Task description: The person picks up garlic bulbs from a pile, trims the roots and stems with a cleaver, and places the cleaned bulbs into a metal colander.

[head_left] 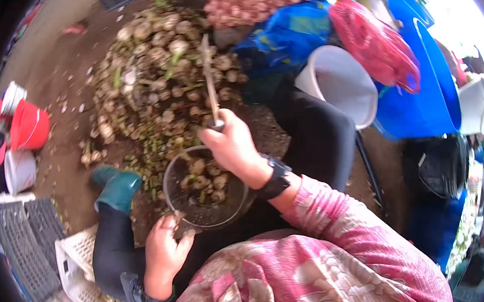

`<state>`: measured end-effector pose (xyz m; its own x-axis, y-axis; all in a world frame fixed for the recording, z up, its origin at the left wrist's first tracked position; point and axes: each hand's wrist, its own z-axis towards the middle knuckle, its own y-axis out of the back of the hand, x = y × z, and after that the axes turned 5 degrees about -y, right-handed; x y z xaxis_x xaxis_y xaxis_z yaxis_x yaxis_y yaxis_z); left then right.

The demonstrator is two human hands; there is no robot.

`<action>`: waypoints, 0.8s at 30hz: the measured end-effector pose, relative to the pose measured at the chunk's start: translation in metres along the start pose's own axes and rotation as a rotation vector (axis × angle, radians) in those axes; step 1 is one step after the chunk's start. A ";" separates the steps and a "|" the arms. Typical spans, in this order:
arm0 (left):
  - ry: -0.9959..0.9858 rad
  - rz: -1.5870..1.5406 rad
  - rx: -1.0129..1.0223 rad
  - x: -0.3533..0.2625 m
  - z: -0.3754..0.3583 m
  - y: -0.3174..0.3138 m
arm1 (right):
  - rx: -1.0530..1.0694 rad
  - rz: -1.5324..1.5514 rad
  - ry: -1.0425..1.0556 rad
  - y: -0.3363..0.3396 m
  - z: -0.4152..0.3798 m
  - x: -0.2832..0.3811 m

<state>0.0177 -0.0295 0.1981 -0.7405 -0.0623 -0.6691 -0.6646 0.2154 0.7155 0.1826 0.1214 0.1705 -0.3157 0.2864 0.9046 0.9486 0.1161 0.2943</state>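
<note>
The right hand [234, 146] is clenched around the handle of a knife [210, 85], blade pointing away over the pile of garlic [160, 72] on the ground. The left hand [164, 252] grips the near rim of a dark bucket [201, 212] between the knees; the bucket holds a few trimmed bulbs [204, 183]. A white bucket [342, 82] stands near the right knee.

A heaped garlic pile [160, 72] blocks the ground at twelve o'clock. The bucket [171, 183] between the knees fills the centre. A white tub [342, 82] and red mesh sack [376, 44] crowd two o'clock. Bare dirt floor [63, 86] lies open at ten o'clock, crates [25, 239] at eight.
</note>
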 end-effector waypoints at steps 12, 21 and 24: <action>-0.052 0.059 -0.026 -0.002 -0.025 0.001 | 0.035 -0.028 0.104 0.009 -0.014 0.019; -0.047 -0.012 -0.028 -0.005 -0.030 -0.002 | 0.061 -0.050 0.129 0.004 -0.019 0.009; -0.046 0.011 -0.049 -0.006 -0.031 -0.002 | 0.082 -0.013 0.110 0.008 -0.022 0.012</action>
<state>0.0203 -0.0602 0.2068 -0.7431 -0.0148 -0.6691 -0.6615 0.1677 0.7309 0.1867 0.1044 0.1906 -0.3197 0.1788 0.9305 0.9382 0.1973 0.2844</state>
